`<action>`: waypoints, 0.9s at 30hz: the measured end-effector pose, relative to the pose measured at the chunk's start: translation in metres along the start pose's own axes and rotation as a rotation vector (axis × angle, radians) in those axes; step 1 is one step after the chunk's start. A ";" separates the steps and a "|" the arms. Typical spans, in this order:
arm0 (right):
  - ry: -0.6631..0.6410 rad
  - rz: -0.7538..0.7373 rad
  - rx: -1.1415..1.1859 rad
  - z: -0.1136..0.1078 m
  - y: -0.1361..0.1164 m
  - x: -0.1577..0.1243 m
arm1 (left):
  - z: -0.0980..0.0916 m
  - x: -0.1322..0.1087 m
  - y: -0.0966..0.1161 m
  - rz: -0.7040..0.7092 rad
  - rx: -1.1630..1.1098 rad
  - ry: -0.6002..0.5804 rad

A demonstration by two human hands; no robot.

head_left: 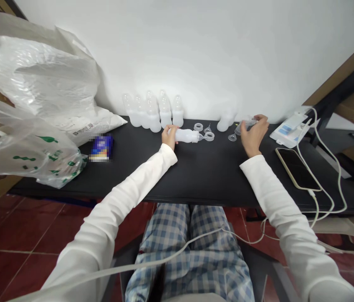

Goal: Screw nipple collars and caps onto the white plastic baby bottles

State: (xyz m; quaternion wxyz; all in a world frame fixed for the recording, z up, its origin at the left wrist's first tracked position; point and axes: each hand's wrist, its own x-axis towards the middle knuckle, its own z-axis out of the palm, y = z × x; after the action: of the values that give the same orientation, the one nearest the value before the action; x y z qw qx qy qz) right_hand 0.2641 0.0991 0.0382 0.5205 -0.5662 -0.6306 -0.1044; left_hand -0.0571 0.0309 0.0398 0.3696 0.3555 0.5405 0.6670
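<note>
Now | L hand (169,136) on silicone bottle (185,135) | R hand (254,135) holding clear part (246,124)

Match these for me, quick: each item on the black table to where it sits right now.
Items:
1 phone
2 blue packet
3 upright translucent bottles
4 sideways translucent bottle

Places:
A under the left hand
B along the white wall
C beside the plastic bag
D right of the right hand, which holds a clear piece

Pairs: 1-D, 2-C, 3-B, 4-A
</note>
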 end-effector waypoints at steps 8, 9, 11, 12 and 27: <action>-0.382 -0.242 0.360 0.012 -0.064 -0.042 | -0.007 0.014 0.003 0.031 -0.016 0.145; -0.448 -0.285 0.394 0.012 -0.071 -0.047 | -0.007 0.015 0.003 0.033 -0.010 0.155; -0.494 -0.284 0.458 0.012 -0.084 -0.056 | -0.008 0.017 0.002 0.032 0.010 0.163; -0.494 -0.268 0.476 0.011 -0.089 -0.059 | -0.009 0.017 0.002 0.032 0.022 0.161; -0.591 -0.479 0.567 0.007 -0.095 -0.064 | -0.008 -0.002 0.004 0.136 0.282 -0.004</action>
State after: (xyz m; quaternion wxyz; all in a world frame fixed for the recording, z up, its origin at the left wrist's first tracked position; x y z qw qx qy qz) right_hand 0.1702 0.0330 0.0294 0.4141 -0.2460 -0.8680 0.1205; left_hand -0.0638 0.0250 0.0419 0.2709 0.4409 0.6028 0.6074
